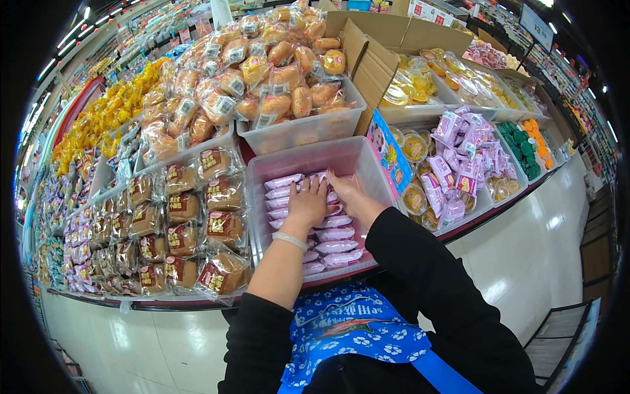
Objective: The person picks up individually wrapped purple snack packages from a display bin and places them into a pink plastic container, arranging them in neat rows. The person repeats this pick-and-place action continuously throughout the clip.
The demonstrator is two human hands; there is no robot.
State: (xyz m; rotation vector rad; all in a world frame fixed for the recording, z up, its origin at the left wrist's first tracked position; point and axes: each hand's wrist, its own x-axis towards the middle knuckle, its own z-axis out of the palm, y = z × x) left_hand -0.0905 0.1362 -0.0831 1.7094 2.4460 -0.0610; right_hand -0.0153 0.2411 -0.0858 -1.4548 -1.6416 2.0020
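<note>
Both hands are inside a translucent plastic bin (315,147) lined in pink. Rows of small purple-wrapped snack packets (335,234) lie stacked in it. My left hand (307,201), with a pale bangle at the wrist, rests palm down over packets in the upper middle, its fingers apart. At the right side of the stack, my right hand (344,189) touches the end of the upper row, with its fingers partly hidden; whether it grips a packet cannot be told.
Left stand bins of wrapped brown bread (183,208). Behind is a bin of bagged buns (273,106). To the right, loose purple packets (462,147) lie over round cups (414,147), beside a colourful sign (389,150). A cardboard flap (376,64) stands behind.
</note>
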